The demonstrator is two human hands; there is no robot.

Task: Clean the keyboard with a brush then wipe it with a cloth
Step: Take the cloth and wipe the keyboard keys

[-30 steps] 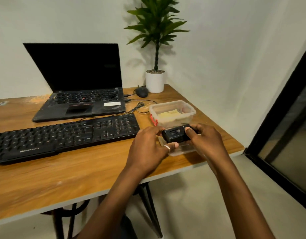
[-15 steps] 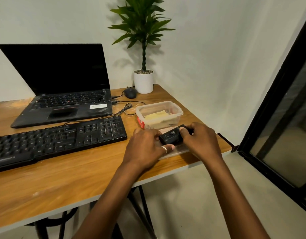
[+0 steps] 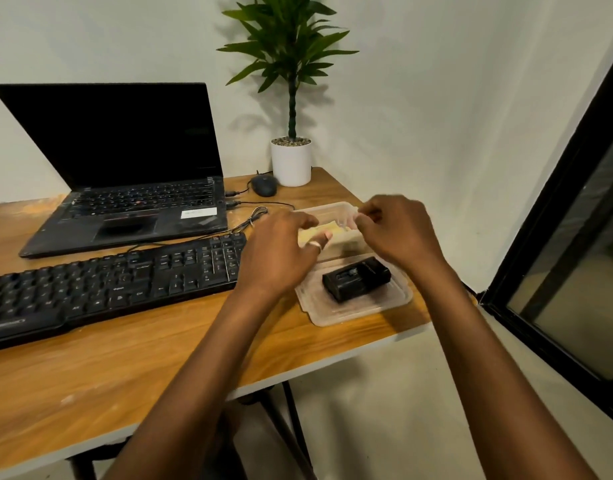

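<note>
**Table** (image 3: 90, 393): wooden top. Right edge and near edge both close to the work. Best open room for moving judged to be the bare board in front of the keyboard.

**Laptop** (image 3: 125, 209): open, behind the keyboard, well apart from both hands.

**Keyboard** (image 3: 107, 289): flat at left-centre, untouched, right end just beside the left hand.

**Left hand** (image 3: 281, 251) and **right hand** (image 3: 398, 233): above the plastic tub (image 3: 329, 206), fingers curled but blurred. Cannot tell how tight either grip is, or whether it holds anything.

**Lid** (image 3: 350, 306): upturned near the table's right corner, carrying a small black block (image 3: 356, 283), possibly the brush. Likely hazard: a forearm crossing above and nudging both over the edge.

**Yellow cloth** (image 3: 307, 236): inside the tub. Possible snag on lifting, dragging the light tub toward the keyboard.
</note>
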